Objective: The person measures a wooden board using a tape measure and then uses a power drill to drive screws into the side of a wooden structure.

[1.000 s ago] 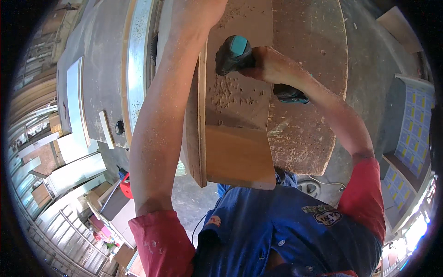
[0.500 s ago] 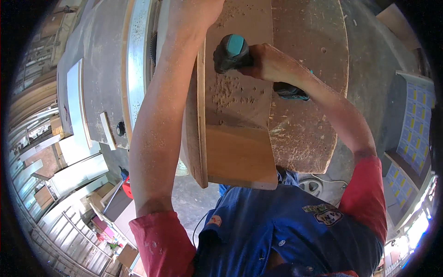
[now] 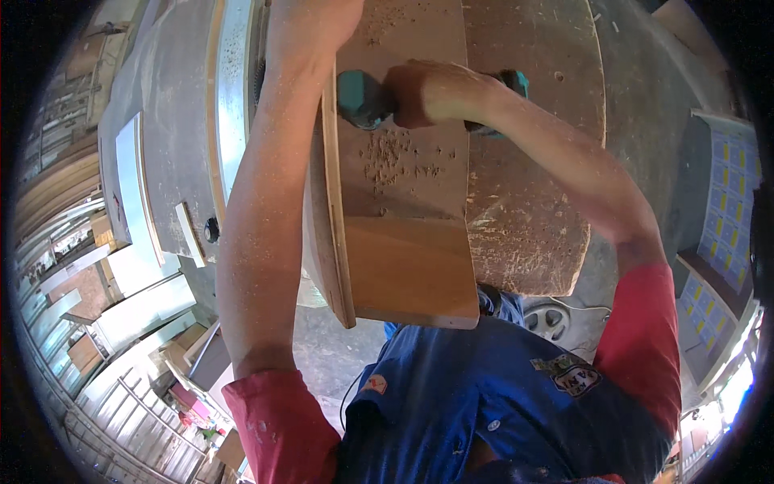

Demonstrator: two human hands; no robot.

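My right hand (image 3: 411,94) is wrapped around the grip of a teal-and-black cordless drill (image 3: 363,101). The drill's teal battery end (image 3: 516,83) shows beyond the wrist. Beneath it lies a brown board (image 3: 411,189) scattered with chips or pitted with marks; which of these I cannot tell. My left arm reaches up along a panel standing on edge (image 3: 337,210). At the top edge of the picture is my left hand (image 3: 330,20), its fingers cut off from view. A lighter wood panel (image 3: 411,266) sits at the near end, close to my body.
A worn brown tabletop (image 3: 532,210) extends to the right. On the left are a metal rail (image 3: 234,97), a long white strip (image 3: 137,185), a short strip (image 3: 190,234) and a small black knob (image 3: 211,230). A wheel (image 3: 548,321) and cable lie on the floor.
My right hand and the drill have shifted left, toward the upright panel. My left arm has also moved slightly left, and the whole view has shifted a little.
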